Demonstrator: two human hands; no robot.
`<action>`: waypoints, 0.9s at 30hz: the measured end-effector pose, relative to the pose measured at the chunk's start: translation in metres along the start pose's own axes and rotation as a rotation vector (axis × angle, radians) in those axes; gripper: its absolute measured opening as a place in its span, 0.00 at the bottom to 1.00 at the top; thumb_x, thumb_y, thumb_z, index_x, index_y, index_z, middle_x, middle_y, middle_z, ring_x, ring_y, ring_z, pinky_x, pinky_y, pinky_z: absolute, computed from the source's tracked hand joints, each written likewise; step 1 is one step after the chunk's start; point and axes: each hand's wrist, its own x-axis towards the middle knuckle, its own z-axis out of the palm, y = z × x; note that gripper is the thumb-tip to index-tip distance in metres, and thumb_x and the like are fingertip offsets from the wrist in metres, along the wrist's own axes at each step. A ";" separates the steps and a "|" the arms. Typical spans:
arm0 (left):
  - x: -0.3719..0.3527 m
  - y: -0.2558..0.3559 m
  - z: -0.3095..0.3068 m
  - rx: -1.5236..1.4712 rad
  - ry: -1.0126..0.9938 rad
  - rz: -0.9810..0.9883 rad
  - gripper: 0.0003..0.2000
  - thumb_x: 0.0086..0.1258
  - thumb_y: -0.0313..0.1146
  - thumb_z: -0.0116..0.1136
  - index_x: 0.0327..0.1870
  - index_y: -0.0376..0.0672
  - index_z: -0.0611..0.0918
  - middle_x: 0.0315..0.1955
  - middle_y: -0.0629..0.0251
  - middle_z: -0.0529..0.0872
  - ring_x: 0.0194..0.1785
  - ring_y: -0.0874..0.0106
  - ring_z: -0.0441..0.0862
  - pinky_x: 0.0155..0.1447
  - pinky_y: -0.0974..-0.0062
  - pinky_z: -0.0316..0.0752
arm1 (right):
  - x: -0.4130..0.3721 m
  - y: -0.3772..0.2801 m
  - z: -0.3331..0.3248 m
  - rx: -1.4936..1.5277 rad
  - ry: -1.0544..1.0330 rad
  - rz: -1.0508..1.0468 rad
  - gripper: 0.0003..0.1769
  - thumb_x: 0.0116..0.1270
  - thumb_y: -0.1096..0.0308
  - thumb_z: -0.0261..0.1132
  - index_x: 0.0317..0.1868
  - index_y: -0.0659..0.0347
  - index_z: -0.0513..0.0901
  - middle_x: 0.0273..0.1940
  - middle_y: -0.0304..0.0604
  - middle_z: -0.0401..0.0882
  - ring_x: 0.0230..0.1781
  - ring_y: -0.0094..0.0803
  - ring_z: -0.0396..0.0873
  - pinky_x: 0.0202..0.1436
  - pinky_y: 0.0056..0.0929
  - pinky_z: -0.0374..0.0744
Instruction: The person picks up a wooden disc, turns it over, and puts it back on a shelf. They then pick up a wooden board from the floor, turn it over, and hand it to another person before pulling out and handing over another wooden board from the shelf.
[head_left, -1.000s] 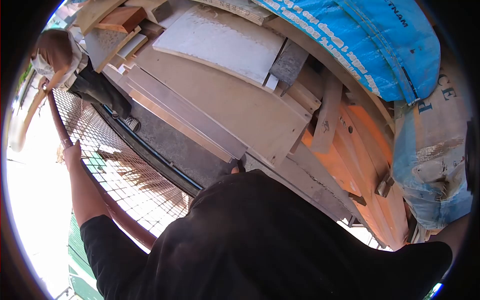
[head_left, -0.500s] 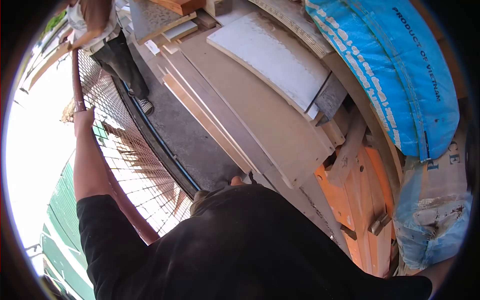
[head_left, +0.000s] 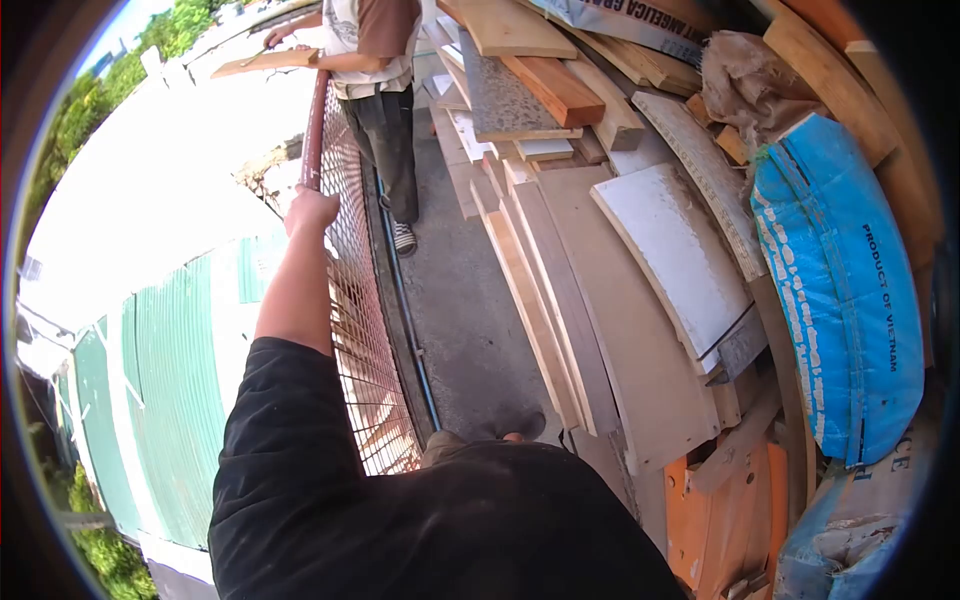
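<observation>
My left hand [head_left: 312, 210] is closed around the reddish-brown top rail [head_left: 316, 130] of a mesh railing, with my arm stretched out to the left. My right hand is out of sight. Below the rail hangs wire mesh [head_left: 350, 270]. Farther along the railing stands a person [head_left: 385, 110] in dark trousers and striped footwear, whose hands are at a thin wooden board [head_left: 265, 62] above the rail.
Stacked planks and panels [head_left: 620, 290] line the right side, with a white board [head_left: 680, 255], a blue sack [head_left: 845, 300] and an orange object [head_left: 725, 520]. A grey walkway [head_left: 470, 330] runs between stack and railing. Green corrugated sheeting [head_left: 175, 350] lies beyond.
The view has swung left and up, so the rail, person and stack appear farther right. The thin board by the person shows more fully. My left hand still holds the rail.
</observation>
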 end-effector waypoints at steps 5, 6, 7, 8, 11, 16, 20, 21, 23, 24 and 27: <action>-0.001 -0.003 0.000 -0.080 0.036 -0.039 0.44 0.68 0.54 0.66 0.80 0.41 0.63 0.67 0.49 0.82 0.69 0.54 0.82 0.72 0.59 0.77 | -0.011 0.019 -0.004 0.008 0.000 0.026 0.28 0.82 0.55 0.57 0.63 0.75 0.82 0.61 0.67 0.83 0.61 0.57 0.82 0.69 0.43 0.77; -0.001 -0.002 0.000 -0.090 0.036 -0.030 0.44 0.68 0.54 0.67 0.80 0.41 0.63 0.67 0.49 0.82 0.69 0.54 0.82 0.72 0.59 0.77 | -0.012 0.021 -0.004 0.012 -0.002 0.030 0.28 0.82 0.55 0.58 0.63 0.75 0.82 0.61 0.67 0.83 0.61 0.57 0.82 0.69 0.43 0.77; 0.000 -0.003 0.001 -0.092 0.049 -0.028 0.44 0.68 0.54 0.67 0.80 0.41 0.63 0.67 0.48 0.82 0.69 0.54 0.82 0.72 0.59 0.78 | -0.013 0.021 -0.003 0.013 -0.001 0.031 0.28 0.82 0.55 0.58 0.63 0.75 0.82 0.61 0.67 0.83 0.61 0.57 0.82 0.69 0.43 0.77; -0.001 -0.004 0.002 -0.091 0.061 -0.027 0.44 0.68 0.54 0.67 0.80 0.40 0.63 0.68 0.48 0.81 0.69 0.53 0.82 0.71 0.59 0.78 | -0.014 0.022 -0.002 0.017 -0.003 0.033 0.28 0.82 0.55 0.58 0.63 0.75 0.82 0.61 0.67 0.83 0.61 0.57 0.82 0.69 0.43 0.77; -0.003 -0.004 0.001 -0.107 0.063 -0.028 0.43 0.68 0.53 0.68 0.79 0.40 0.63 0.67 0.47 0.81 0.69 0.52 0.82 0.71 0.58 0.78 | -0.015 0.023 0.001 0.018 -0.006 0.033 0.28 0.82 0.55 0.58 0.63 0.75 0.82 0.61 0.67 0.83 0.61 0.57 0.82 0.69 0.43 0.77; 0.001 -0.005 0.004 -0.112 0.063 -0.021 0.44 0.67 0.54 0.69 0.79 0.41 0.64 0.67 0.46 0.81 0.68 0.52 0.82 0.71 0.58 0.78 | -0.016 0.024 -0.001 0.012 -0.011 0.028 0.28 0.82 0.54 0.58 0.63 0.75 0.82 0.61 0.67 0.83 0.61 0.57 0.82 0.69 0.43 0.77; 0.001 -0.004 0.004 -0.115 0.056 -0.032 0.43 0.67 0.53 0.69 0.79 0.42 0.63 0.67 0.47 0.81 0.68 0.52 0.82 0.71 0.58 0.78 | -0.017 0.026 -0.002 0.007 -0.018 0.025 0.28 0.82 0.54 0.58 0.62 0.75 0.82 0.61 0.67 0.83 0.61 0.57 0.82 0.69 0.43 0.77; 0.002 -0.004 0.005 -0.113 0.058 -0.032 0.43 0.68 0.53 0.68 0.79 0.42 0.63 0.67 0.47 0.81 0.68 0.52 0.82 0.71 0.58 0.78 | -0.016 0.028 -0.003 0.005 -0.019 0.025 0.28 0.82 0.54 0.58 0.62 0.75 0.82 0.61 0.67 0.83 0.61 0.57 0.82 0.69 0.43 0.77; 0.004 -0.005 0.007 -0.104 0.056 -0.032 0.43 0.68 0.53 0.68 0.80 0.42 0.63 0.67 0.48 0.81 0.68 0.52 0.82 0.71 0.58 0.78 | -0.016 0.027 -0.004 -0.002 -0.016 0.023 0.28 0.82 0.54 0.58 0.62 0.75 0.83 0.61 0.67 0.83 0.61 0.57 0.82 0.69 0.43 0.77; 0.004 -0.006 0.007 -0.098 0.053 -0.030 0.44 0.68 0.53 0.67 0.80 0.42 0.62 0.67 0.48 0.81 0.68 0.53 0.82 0.71 0.58 0.78 | -0.016 0.027 -0.005 -0.002 -0.015 0.024 0.28 0.82 0.54 0.58 0.62 0.75 0.83 0.61 0.67 0.83 0.61 0.57 0.82 0.69 0.43 0.77; -0.002 -0.002 0.002 -0.094 0.035 -0.031 0.45 0.68 0.55 0.67 0.81 0.42 0.61 0.67 0.48 0.81 0.69 0.54 0.82 0.72 0.59 0.77 | -0.016 0.030 -0.011 -0.016 -0.012 0.023 0.28 0.82 0.54 0.58 0.62 0.75 0.83 0.61 0.67 0.83 0.61 0.57 0.82 0.69 0.43 0.77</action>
